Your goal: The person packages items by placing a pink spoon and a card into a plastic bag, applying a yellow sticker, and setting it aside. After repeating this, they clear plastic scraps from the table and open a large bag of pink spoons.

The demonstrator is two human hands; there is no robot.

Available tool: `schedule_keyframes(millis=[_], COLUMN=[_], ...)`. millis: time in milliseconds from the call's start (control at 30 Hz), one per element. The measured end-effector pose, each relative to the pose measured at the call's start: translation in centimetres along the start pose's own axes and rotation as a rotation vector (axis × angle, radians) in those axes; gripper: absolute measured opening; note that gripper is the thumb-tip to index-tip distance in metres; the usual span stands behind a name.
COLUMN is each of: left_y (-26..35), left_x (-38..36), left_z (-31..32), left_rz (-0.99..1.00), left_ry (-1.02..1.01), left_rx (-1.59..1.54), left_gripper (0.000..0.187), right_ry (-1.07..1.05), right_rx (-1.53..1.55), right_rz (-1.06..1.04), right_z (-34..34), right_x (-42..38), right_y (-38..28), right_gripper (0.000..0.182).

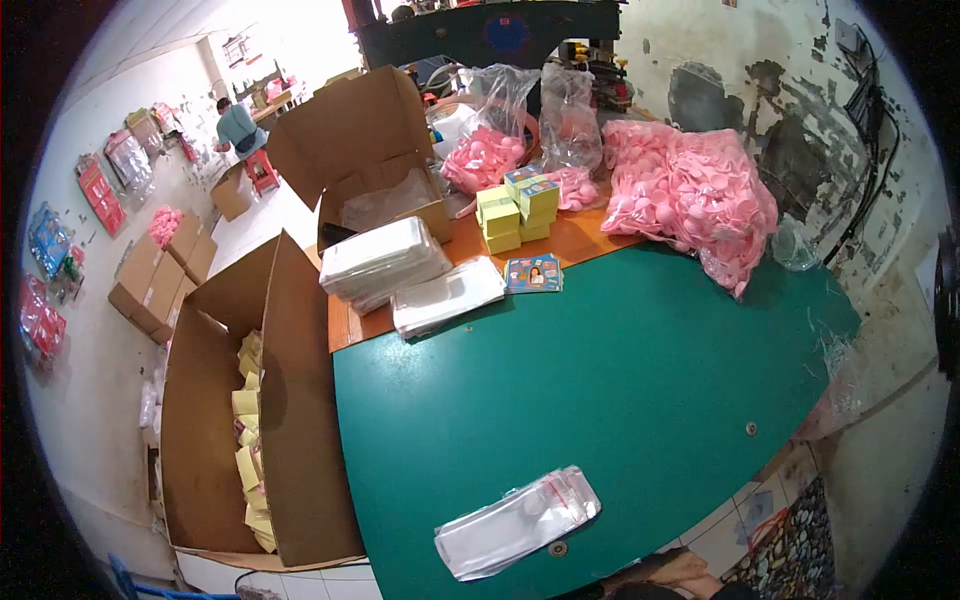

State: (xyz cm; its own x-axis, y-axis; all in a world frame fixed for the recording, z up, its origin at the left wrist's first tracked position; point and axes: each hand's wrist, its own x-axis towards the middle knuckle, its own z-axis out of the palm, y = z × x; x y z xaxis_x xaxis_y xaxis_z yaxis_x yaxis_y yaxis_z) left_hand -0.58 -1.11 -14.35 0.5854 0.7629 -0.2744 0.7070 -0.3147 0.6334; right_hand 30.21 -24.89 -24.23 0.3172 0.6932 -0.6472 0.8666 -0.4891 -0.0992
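At the bottom edge of the view, just past the table's near edge, part of my right hand (688, 572) shows. It is dim and cut off by the frame, so its fingers cannot be made out. My left hand is not in view. Nearest to the hand lies a stack of clear plastic bags (518, 522), slightly fanned, on the green tabletop (600, 380). Farther back are a thick pile of clear bags (385, 262), a flatter pile of bags (448, 296) and printed cards (533, 273). Small stacks of yellow-edged cards (518, 210) stand behind them.
A big clear bag of pink pieces (690, 195) sits at the back right, a smaller pink bag (485, 158) behind the cards. An open carton (350, 150) stands at the back left. A tall carton (310, 420) with yellow packs stands left. A person (238, 128) sits far off.
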Motion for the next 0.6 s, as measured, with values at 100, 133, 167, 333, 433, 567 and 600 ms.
schedule_keyframes(millis=[100, 133, 167, 333, 433, 567, 600], left_y=[-0.4, -0.5, -0.5, -0.5, -0.4, -0.7, -1.0], left_x=[0.3, 0.3, 0.4, 0.8, 0.8, 0.2, -0.2], left_z=[-0.6, -0.7, -0.9, -1.2, -1.5, -1.9, -2.0], left_rz=[0.008, 0.007, 0.006, 0.001, -0.004, -0.017, -0.025], left_ry=[-0.004, -0.006, -0.006, 0.000, 0.010, 0.050, 0.057], left_rx=[0.010, 0.010, 0.011, -0.003, -0.014, -0.044, -0.050], left_gripper=[0.027, 0.027, 0.027, 0.027, 0.027, 0.027, 0.027], right_ry=[-0.412, -0.554, -0.687, -0.278, 0.802, 1.559, 1.510], right_rx=[-0.214, -0.197, -0.073, 0.912, 0.644, -0.059, -0.034], right_rz=[-0.276, -0.390, -0.506, -1.055, -0.444, 0.019, 0.088], right_z=[-5.2, -8.0, -11.7, -34.6, -43.9, -49.6, -50.1], right_x=[-1.4, -2.0, -3.1, -4.1, 0.7, 17.4, 19.5], right_y=[-0.4, -0.7, -0.9, 2.0, 1.0, 6.1, 6.8], right_gripper=[0.056, 0.057, 0.057, 0.083, 0.099, 0.085, 0.077])
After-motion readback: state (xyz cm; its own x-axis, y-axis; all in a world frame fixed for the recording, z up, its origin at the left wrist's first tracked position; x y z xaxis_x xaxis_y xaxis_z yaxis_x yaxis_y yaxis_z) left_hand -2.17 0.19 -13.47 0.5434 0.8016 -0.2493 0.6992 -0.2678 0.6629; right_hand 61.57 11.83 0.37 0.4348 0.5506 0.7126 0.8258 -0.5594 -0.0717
